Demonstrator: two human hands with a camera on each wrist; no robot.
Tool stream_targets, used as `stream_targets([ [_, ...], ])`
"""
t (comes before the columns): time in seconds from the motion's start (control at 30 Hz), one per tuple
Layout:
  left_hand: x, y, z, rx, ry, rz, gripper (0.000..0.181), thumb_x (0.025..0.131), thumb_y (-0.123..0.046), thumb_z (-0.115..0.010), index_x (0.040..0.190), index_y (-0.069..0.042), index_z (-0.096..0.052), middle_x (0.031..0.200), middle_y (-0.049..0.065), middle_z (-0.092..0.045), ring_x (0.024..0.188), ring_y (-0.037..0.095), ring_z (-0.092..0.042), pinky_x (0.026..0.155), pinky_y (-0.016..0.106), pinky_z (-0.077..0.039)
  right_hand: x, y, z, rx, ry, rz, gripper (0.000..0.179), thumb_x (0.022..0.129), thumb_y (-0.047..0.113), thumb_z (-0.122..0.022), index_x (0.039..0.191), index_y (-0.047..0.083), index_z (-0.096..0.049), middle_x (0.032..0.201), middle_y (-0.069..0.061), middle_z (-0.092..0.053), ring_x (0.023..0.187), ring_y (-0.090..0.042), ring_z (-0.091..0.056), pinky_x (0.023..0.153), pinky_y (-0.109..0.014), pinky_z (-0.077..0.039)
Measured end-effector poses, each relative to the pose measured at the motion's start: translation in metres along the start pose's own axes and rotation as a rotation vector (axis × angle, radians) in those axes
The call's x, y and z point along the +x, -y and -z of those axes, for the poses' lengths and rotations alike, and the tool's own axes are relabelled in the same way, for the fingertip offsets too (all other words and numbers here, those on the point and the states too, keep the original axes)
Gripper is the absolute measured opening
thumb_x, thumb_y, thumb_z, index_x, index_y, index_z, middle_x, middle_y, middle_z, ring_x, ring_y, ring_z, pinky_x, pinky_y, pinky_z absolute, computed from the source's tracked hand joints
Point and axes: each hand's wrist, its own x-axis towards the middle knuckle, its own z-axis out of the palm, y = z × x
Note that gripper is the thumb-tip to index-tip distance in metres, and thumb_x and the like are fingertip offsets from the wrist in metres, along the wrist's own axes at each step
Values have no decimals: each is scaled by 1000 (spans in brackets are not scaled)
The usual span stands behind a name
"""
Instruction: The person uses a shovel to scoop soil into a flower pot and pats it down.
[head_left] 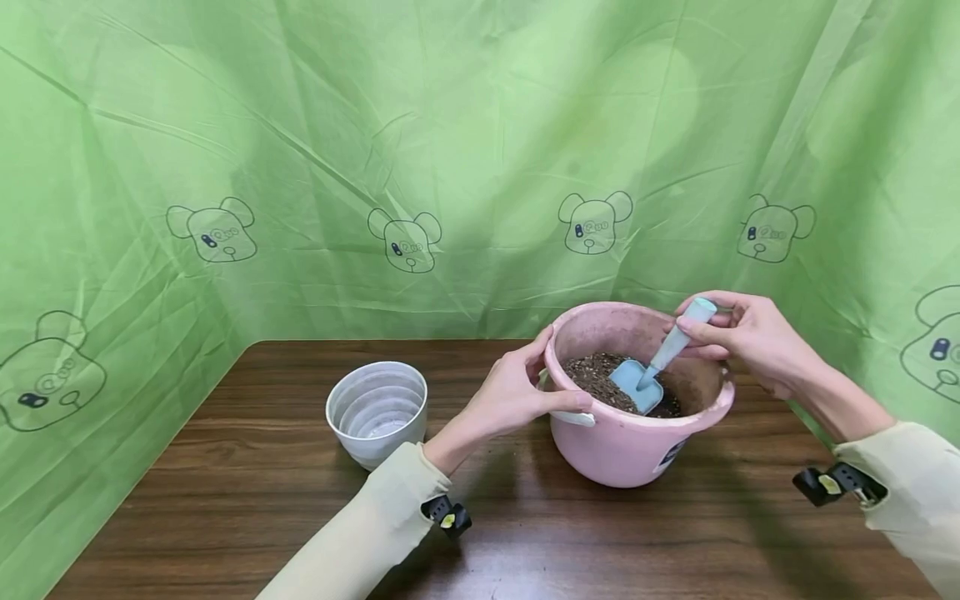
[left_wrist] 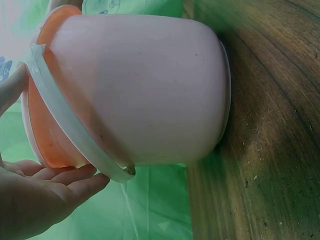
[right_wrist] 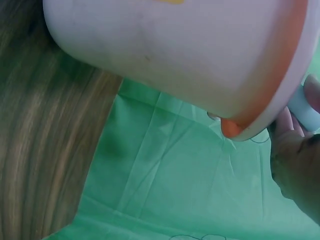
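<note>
While in hand (head_left: pixel 761 337), trowel (head_left: pixel 667 352) against soil (head_left: pixel 597 375).

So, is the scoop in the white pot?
No, the right hand holds the scoop with its blade inside the pink bucket.

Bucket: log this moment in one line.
left hand: holds bucket | right hand: grips scoop | scoop: blade at soil | pot: on table

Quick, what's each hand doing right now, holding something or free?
Left hand: closed on the edge of the pink bucket.
Right hand: closed, holding the blue scoop by its handle.
</note>
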Motion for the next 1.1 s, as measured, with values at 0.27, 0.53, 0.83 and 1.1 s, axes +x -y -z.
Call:
stream_targets([
  [0.27, -1, -5, 1, -11, -5, 3, 110, 66, -42, -86, 151, -18, -21, 139, -12, -46, 132, 11, -38, 106, 36, -34, -4, -2, -8, 140, 28, -2, 31, 92, 8, -63, 116, -8, -53, 97, -22, -68, 89, -39, -66, 81, -44, -50],
  [0.53, -11, -34, 6, -31, 9, 35, 105, 69, -25, -86, 150, -7, -22, 142, -1, -44, 130, 8, -39, 106, 37, -35, -2, -1, -14, 291, 12, -33, 23, 92, 6, -63, 111, -5, -57, 98, -19, -68, 92, -33, -67, 84, -44, -49],
  [0.83, -12, -37, 7, -56, 18, 35, 104, 70, -23, -86, 150, -5, -22, 148, 6, -36, 131, 7, -36, 107, 37, -33, 5, 4, -20, 290, -38, -124, 18, 90, 9, -66, 107, 3, -64, 97, -17, -69, 92, -30, -67, 85, -43, -49],
  [1.1, -6, -20, 2, -66, 6, 16, 108, 68, -28, -88, 151, -9, -21, 143, -2, -43, 132, 12, -38, 107, 36, -33, 7, 5, -22, 324, -19, -125, 13, 91, 7, -64, 103, 3, -63, 96, -16, -70, 91, -30, -68, 85, -43, -49],
])
